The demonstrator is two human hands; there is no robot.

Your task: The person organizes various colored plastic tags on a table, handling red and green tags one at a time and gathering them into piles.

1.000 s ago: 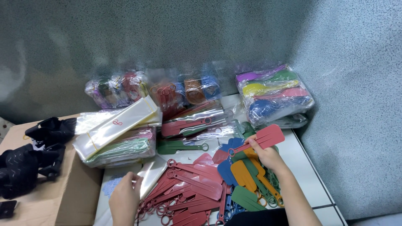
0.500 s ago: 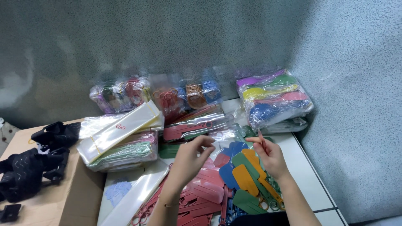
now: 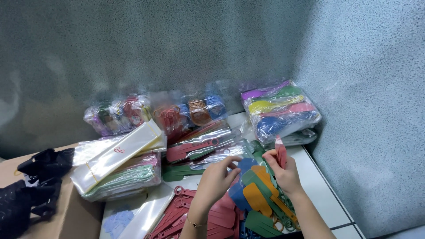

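Note:
My right hand holds a red slotted spatula upright, seen edge-on, above a fan of blue, orange and green spatulas. My left hand hovers just left of it, fingers pinched toward the red spatula's handle end; whether it grips anything is unclear. Below my left hand lies a heap of red spatulas with ring-shaped handle ends.
Clear bags of coloured utensils and rings line the grey wall. A stack of empty clear sleeves rests on bagged green spatulas. Black items lie on a cardboard box at left. The white table's edge is at right.
My right hand turned the red spatula from flat to upright. My left hand left the clear sleeve at lower left and came up beside the right hand.

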